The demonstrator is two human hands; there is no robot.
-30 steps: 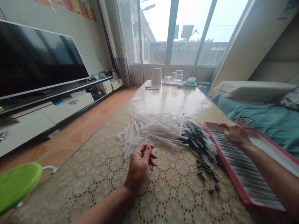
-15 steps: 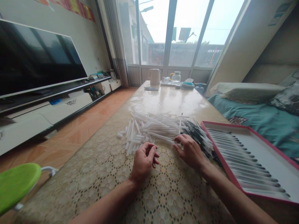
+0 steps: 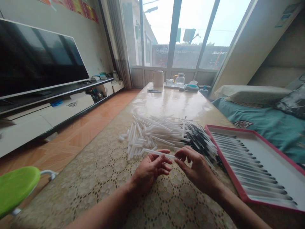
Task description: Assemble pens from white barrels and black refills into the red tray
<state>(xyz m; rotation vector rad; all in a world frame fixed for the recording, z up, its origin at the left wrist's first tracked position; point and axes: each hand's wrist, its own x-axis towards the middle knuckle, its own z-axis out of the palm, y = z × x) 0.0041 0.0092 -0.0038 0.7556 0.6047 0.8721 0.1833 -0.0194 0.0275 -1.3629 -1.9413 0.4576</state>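
A slim white pen barrel [image 3: 152, 152] lies nearly level between my two hands above the table. My left hand [image 3: 148, 168] pinches it between thumb and fingers, with the barrel's left end sticking out past them. At its right end, the thumb and fingertips of my right hand [image 3: 196, 167] close on the tip. Just beyond is a loose heap of white barrels [image 3: 162, 128], with shorter white pieces [image 3: 137, 148] on its left side. Thin black rods, which look like pen refills [image 3: 201, 138], are piled to the right of the heap.
A pink-rimmed tray [image 3: 232, 175] at the right holds a row of clear pens with black ends [image 3: 252, 171]. A beige jug [image 3: 157, 79] and glass pitcher [image 3: 179, 79] stand at the table's far end. A green stool [image 3: 19, 187] is at the left.
My right hand has drawn back from the heap toward me. A white barrel now spans both hands, and my left hand has shifted slightly and gripped it.
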